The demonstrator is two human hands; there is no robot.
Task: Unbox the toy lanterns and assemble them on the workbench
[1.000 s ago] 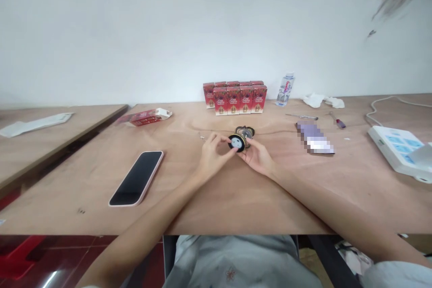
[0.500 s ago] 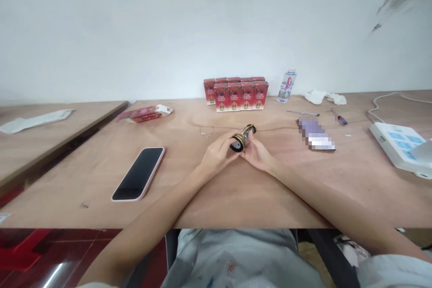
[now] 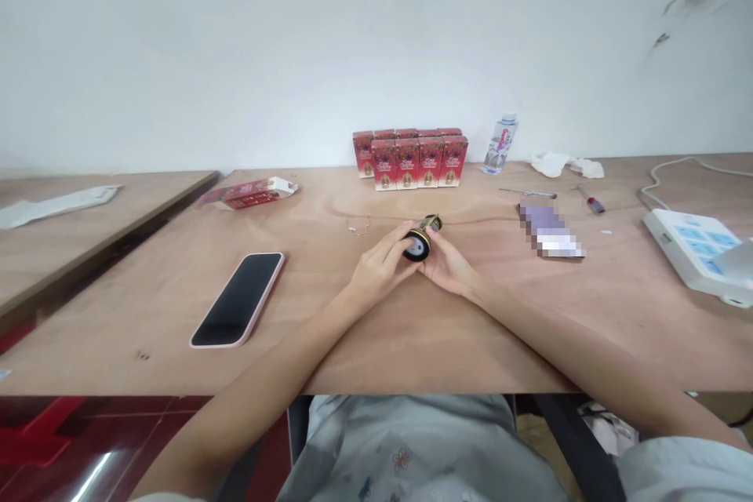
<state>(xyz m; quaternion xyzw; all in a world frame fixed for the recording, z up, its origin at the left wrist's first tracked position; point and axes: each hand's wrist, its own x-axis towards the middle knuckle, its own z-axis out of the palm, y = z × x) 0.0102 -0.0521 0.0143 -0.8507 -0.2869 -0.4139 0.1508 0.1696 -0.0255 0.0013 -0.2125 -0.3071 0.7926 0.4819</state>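
Observation:
Between both hands lies a small black-and-gold lantern (image 3: 417, 246) with a see-through middle, tipped on its side above the table. Its round base, with a pale disc in it, faces me. My left hand (image 3: 380, 260) is closed on the base end from the left, fingers along the rim. From the right, my right hand (image 3: 448, 265) grips the lantern's body, its thumb on top. The fingers partly cover the middle of the lantern.
Red printed boxes (image 3: 407, 165) stand in rows by the wall, beside a water bottle (image 3: 500, 144). An opened red box (image 3: 247, 194) and a phone (image 3: 238, 302) lie left. Right are a screwdriver (image 3: 593, 201), a blurred purple item (image 3: 550, 229) and a power strip (image 3: 697, 255).
The lantern has turned in my hands, so its round base now faces me more squarely. Both hands keep their hold in nearly the same place. The view has shifted slightly.

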